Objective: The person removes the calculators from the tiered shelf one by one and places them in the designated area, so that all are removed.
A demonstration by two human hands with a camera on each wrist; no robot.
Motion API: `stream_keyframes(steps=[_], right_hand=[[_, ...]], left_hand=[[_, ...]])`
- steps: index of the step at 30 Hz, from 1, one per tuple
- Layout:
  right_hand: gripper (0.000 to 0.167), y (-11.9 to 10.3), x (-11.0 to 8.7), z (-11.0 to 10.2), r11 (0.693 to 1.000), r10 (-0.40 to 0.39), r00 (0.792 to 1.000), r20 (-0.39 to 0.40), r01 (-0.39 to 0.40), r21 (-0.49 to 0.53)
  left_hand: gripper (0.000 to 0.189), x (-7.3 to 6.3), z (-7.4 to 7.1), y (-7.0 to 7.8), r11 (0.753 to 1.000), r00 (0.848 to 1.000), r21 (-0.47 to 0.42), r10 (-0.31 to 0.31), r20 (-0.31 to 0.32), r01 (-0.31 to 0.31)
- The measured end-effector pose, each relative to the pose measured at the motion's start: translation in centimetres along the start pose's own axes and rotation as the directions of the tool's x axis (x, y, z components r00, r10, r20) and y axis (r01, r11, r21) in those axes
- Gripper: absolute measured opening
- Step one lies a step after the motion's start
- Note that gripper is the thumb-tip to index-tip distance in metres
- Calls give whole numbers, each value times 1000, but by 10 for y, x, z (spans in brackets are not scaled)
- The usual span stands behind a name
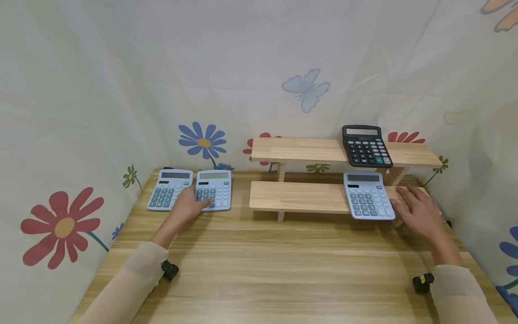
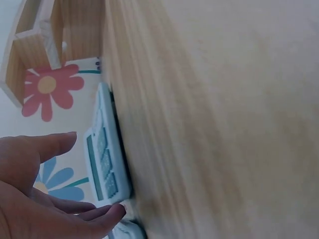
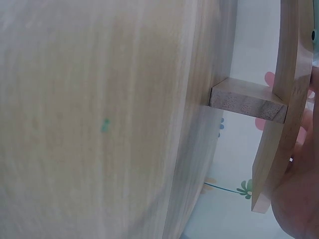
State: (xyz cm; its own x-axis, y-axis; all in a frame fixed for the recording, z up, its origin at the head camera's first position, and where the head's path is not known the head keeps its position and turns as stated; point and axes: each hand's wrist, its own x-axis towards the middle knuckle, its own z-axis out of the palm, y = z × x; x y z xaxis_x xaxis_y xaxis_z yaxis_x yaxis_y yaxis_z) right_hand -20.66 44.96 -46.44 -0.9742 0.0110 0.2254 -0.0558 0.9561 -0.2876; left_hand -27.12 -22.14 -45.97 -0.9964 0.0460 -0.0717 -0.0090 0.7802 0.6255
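Two pale blue calculators lie side by side on the table at the back left, the left one (image 1: 162, 194) and the right one (image 1: 221, 191). My left hand (image 1: 187, 205) hovers over the gap between them, thumb reaching across the right one's keys. In the left wrist view, thumb and fingers spread apart around that calculator (image 2: 105, 149). Another pale blue calculator (image 1: 366, 197) leans on the lower shelf (image 1: 299, 195) of a wooden stand. My right hand (image 1: 421, 215) rests on that shelf's right end, its thumb close to this calculator's right edge.
A black calculator (image 1: 366, 146) leans on the upper shelf (image 1: 299, 149), directly behind the pale blue one. Short wooden legs hold both shelves above the wood-grain table (image 1: 283, 270). A flower-printed cloth (image 1: 243, 58) hangs around the back and sides.
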Motion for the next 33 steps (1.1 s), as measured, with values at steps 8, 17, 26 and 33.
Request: stream_keyframes(steps=[8, 17, 26, 33], right_hand=[[72, -2, 0, -4, 1000, -5, 1000, -5, 5, -4], [73, -2, 0, -3, 1000, -5, 1000, 10, 5, 4], [74, 2, 1, -2, 1000, -18, 1000, 11, 18, 12], [74, 2, 1, -2, 1000, -22, 1000, 13, 21, 20]], left_hand=[[89, -10, -9, 31, 997, 998, 42, 62, -26, -61], [78, -44, -9, 96, 967, 964, -10, 254, -81, -256], [72, -77, 21, 163, 912, 927, -170, 372, -49, -374], [72, -87, 59, 198, 843, 884, -301, 467, 1, -445]])
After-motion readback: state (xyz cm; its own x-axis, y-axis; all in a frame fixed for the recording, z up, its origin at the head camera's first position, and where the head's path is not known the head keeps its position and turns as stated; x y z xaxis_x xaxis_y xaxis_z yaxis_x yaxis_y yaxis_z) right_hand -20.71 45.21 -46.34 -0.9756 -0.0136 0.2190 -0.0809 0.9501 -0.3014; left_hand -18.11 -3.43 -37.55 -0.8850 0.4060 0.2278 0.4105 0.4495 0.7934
